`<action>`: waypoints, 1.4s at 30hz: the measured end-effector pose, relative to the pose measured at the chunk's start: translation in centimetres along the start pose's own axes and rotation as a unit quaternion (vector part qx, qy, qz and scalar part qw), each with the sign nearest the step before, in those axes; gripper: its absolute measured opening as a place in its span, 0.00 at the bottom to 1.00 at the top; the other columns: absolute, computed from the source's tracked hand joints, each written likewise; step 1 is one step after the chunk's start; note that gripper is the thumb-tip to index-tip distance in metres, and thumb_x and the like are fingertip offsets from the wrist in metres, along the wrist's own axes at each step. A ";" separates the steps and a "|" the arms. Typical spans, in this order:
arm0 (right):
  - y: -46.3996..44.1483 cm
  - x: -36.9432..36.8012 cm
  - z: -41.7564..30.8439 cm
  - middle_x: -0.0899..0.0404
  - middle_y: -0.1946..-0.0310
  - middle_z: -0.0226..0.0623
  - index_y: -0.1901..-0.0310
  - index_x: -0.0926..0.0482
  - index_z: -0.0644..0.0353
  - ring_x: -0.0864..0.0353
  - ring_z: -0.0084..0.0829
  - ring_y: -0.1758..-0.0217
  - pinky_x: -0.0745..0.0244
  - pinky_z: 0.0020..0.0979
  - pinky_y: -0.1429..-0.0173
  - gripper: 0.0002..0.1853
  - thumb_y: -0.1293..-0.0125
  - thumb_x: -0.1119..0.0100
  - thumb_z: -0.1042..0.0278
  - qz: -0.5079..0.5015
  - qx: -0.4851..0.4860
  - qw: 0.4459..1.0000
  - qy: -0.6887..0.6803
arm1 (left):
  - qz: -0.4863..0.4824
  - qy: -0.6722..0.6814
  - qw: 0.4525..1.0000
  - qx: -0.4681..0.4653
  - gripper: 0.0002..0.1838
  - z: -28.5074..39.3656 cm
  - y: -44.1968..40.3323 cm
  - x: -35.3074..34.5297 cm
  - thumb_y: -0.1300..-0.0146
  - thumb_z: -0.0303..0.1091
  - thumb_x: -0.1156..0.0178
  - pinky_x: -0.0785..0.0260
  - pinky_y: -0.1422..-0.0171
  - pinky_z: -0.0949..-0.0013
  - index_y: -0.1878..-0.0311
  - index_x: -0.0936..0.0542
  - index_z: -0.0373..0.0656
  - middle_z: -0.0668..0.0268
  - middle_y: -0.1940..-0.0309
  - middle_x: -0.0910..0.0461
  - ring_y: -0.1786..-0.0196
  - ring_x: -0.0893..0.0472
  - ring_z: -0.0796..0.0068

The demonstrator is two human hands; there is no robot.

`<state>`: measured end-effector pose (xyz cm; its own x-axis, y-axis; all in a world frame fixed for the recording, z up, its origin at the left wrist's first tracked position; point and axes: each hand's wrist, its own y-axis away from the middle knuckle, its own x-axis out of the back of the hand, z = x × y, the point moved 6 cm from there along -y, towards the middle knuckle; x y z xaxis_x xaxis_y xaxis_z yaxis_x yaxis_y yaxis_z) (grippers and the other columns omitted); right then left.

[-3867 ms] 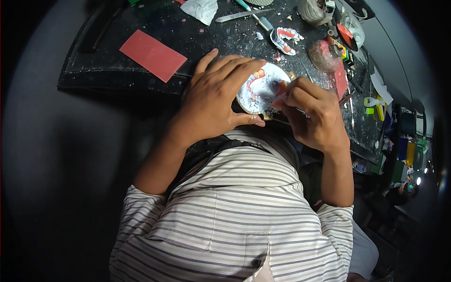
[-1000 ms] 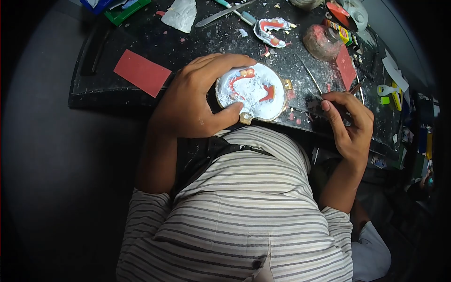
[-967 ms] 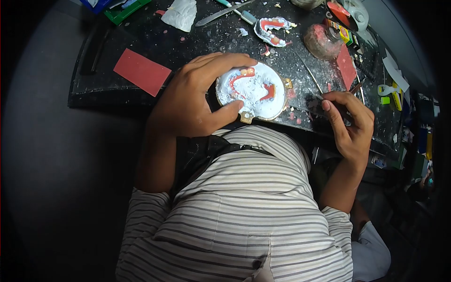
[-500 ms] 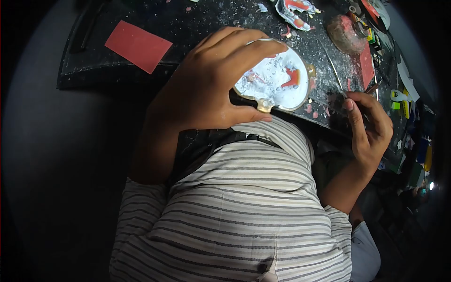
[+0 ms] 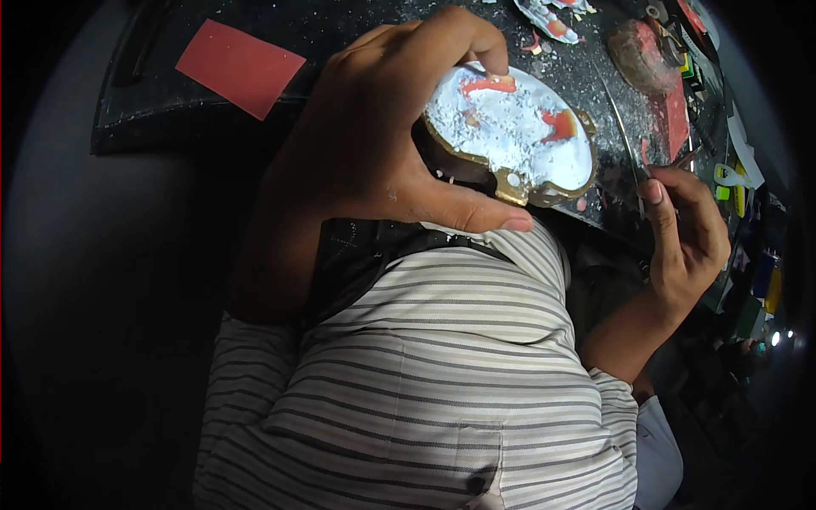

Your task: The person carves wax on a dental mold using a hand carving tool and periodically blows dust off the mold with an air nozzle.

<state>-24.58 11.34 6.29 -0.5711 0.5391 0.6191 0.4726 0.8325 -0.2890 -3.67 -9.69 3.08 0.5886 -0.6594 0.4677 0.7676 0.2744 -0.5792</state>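
My left hand [image 5: 382, 136] grips a brass dental flask half [image 5: 512, 183] filled with white plaster [image 5: 510, 127]. Its thumb lies along the near side and a fingertip presses on the plaster at the top. Two patches of red-orange wax [image 5: 559, 126] show in the plaster. My right hand [image 5: 684, 225], fingers pinched, holds a thin metal wax carver [image 5: 623, 127] by its middle. The carver's narrow end points up and away, to the right of the flask and apart from it.
A pink wax sheet [image 5: 240, 68] lies on the black worktop [image 5: 161, 119] at left. A plaster-and-wax piece [image 5: 552, 19], a dusty round pot [image 5: 642, 58] and another pink sheet [image 5: 677, 119] are at the back right. Scraps and white dust are scattered around. Someone's pale sleeve [image 5: 659, 455] shows at lower right.
My left hand has tilted the flask, so its brass side wall now shows, and shifted it slightly right. My right hand has moved a little right and down with the carver.
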 end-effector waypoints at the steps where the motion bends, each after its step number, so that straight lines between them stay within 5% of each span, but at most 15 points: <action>1: 0.0 0.0 0.0 0.11 0.61 0.37 0.54 0.11 0.73 0.16 0.22 0.59 0.24 0.23 0.53 0.06 0.30 0.27 0.83 0.002 0.002 1.000 -0.001 | -0.001 -0.003 1.000 0.001 0.46 0.0 0.0 0.0 0.59 0.55 0.08 0.21 0.43 0.57 0.44 0.21 0.36 0.54 0.53 0.15 0.52 0.13 0.54; 17: 0.1 0.1 -0.1 0.10 0.60 0.38 0.54 0.11 0.73 0.15 0.23 0.58 0.24 0.23 0.52 0.06 0.30 0.27 0.83 -0.001 -0.007 1.000 0.001 | -0.025 0.012 0.998 0.053 0.46 -0.6 0.4 -0.4 0.58 0.57 0.08 0.23 0.42 0.56 0.45 0.22 0.38 0.53 0.53 0.15 0.51 0.13 0.53; 20: 0.1 0.1 0.0 0.10 0.61 0.37 0.55 0.11 0.72 0.15 0.23 0.58 0.23 0.24 0.52 0.05 0.31 0.27 0.83 -0.002 0.008 1.000 -0.001 | 0.037 0.023 0.998 0.038 0.49 -0.6 0.9 -0.7 0.66 0.63 0.09 0.22 0.38 0.52 0.46 0.20 0.42 0.61 0.54 0.14 0.50 0.12 0.55; 22: -0.1 0.0 -0.2 0.09 0.61 0.39 0.56 0.11 0.71 0.12 0.25 0.58 0.21 0.26 0.51 0.05 0.32 0.26 0.82 -0.003 0.009 1.000 0.005 | -0.039 -0.002 0.997 0.063 0.55 -0.6 1.1 -0.8 0.70 0.45 0.04 0.20 0.29 0.59 0.39 0.27 0.37 0.44 0.43 0.15 0.35 0.14 0.56; 23: 0.0 0.0 -0.4 0.09 0.62 0.39 0.56 0.10 0.70 0.12 0.26 0.59 0.21 0.26 0.51 0.05 0.32 0.26 0.82 -0.004 0.014 1.000 0.016 | -0.037 -0.022 0.998 0.034 0.53 -0.4 1.1 -0.8 0.70 0.43 0.04 0.21 0.29 0.58 0.41 0.27 0.37 0.43 0.42 0.15 0.35 0.14 0.55; 27: 0.4 -0.1 -1.1 0.08 0.62 0.43 0.58 0.10 0.68 0.08 0.35 0.61 0.17 0.32 0.53 0.04 0.32 0.27 0.79 -0.020 0.061 0.997 0.034 | -0.038 -0.069 0.997 0.017 0.51 0.3 1.0 -1.0 0.70 0.43 0.04 0.21 0.30 0.54 0.42 0.25 0.38 0.41 0.38 0.16 0.35 0.14 0.51; 29: 1.0 -0.3 -0.9 0.09 0.64 0.42 0.58 0.10 0.68 0.10 0.32 0.62 0.19 0.31 0.54 0.05 0.33 0.25 0.78 -0.007 0.061 0.998 0.004 | -0.053 -0.066 0.996 0.039 0.51 -0.2 1.4 -1.0 0.67 0.38 0.05 0.24 0.26 0.52 0.40 0.27 0.38 0.40 0.33 0.19 0.32 0.16 0.52; 30: 1.2 0.0 -1.3 0.09 0.64 0.42 0.57 0.10 0.67 0.09 0.34 0.63 0.17 0.33 0.55 0.04 0.31 0.26 0.76 -0.014 0.066 0.998 0.009 | -0.010 -0.047 0.999 0.013 0.49 -0.1 1.2 -1.1 0.67 0.43 0.07 0.24 0.32 0.50 0.41 0.21 0.36 0.47 0.39 0.15 0.39 0.15 0.46; 35: 2.3 0.9 -2.3 0.11 0.61 0.43 0.55 0.13 0.64 0.09 0.45 0.61 0.15 0.39 0.57 0.07 0.30 0.28 0.71 0.003 0.114 0.993 0.037 | -0.019 0.019 0.996 0.080 0.48 -1.0 2.3 -1.8 0.62 0.31 0.12 0.27 0.24 0.50 0.37 0.29 0.37 0.45 0.33 0.20 0.34 0.18 0.49; 42: 2.3 1.3 -4.9 0.12 0.62 0.43 0.58 0.14 0.62 0.11 0.49 0.57 0.17 0.45 0.52 0.06 0.31 0.28 0.70 0.020 0.166 0.984 0.063 | -0.016 -0.036 0.998 0.047 0.51 -1.1 1.8 -1.6 0.63 0.38 0.12 0.31 0.23 0.47 0.33 0.27 0.37 0.47 0.36 0.19 0.34 0.21 0.43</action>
<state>-20.95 13.36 9.99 -0.4582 0.5695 0.6824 0.2349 0.8180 -0.5250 -3.54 -8.93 0.53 0.5780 -0.6180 0.5329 0.8044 0.3217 -0.4994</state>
